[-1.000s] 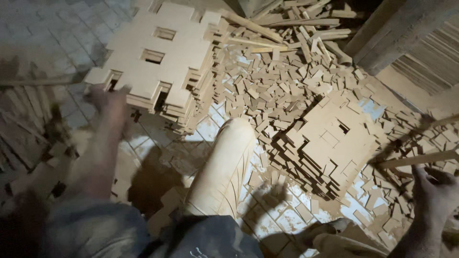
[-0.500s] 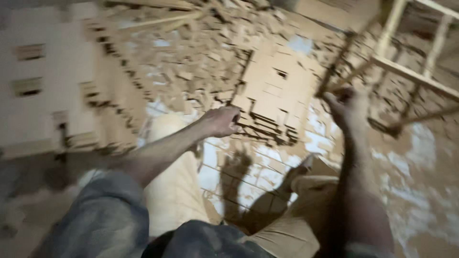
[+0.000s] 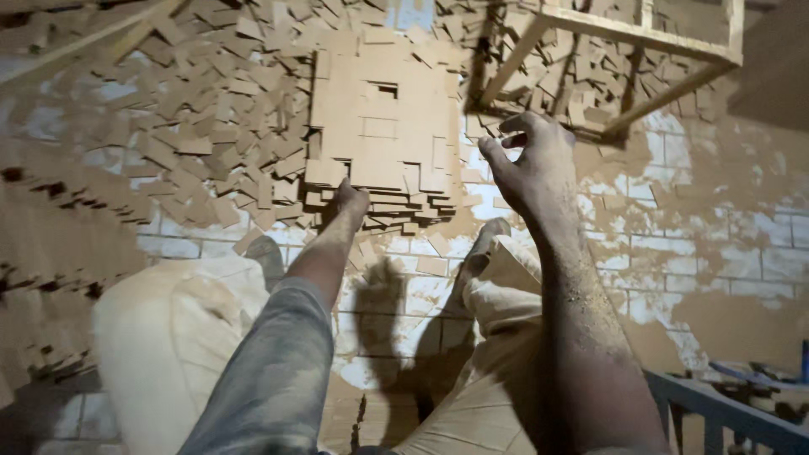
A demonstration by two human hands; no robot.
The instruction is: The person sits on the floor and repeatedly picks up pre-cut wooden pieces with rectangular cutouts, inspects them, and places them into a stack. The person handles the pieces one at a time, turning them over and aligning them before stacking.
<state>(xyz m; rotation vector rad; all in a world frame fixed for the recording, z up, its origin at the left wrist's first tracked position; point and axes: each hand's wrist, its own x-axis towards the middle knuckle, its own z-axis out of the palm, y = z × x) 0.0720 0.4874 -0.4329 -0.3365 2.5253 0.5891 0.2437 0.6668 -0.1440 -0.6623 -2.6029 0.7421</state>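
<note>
A stack of flat notched wooden cut-out panels (image 3: 383, 126) lies on the tiled floor ahead of me. My left hand (image 3: 347, 202) reaches down to the stack's near left edge and touches it; whether its fingers grip a panel I cannot tell. My right hand (image 3: 531, 160) hovers above the floor just right of the stack, fingers curled and apart, holding nothing. Both forearms are dusted with sawdust. My knees in light trousers (image 3: 194, 329) sit below the hands.
Several small wooden offcuts (image 3: 194, 126) litter the floor left of and behind the stack. A wooden frame (image 3: 624, 59) stands at the upper right. A blue metal edge (image 3: 725, 404) shows at the bottom right. White floor tiles (image 3: 691, 211) carry sawdust.
The view has swung onto the smaller stack. My left hand has dropped from mid-air to the stack's near edge. My right hand has come closer, beside the stack.
</note>
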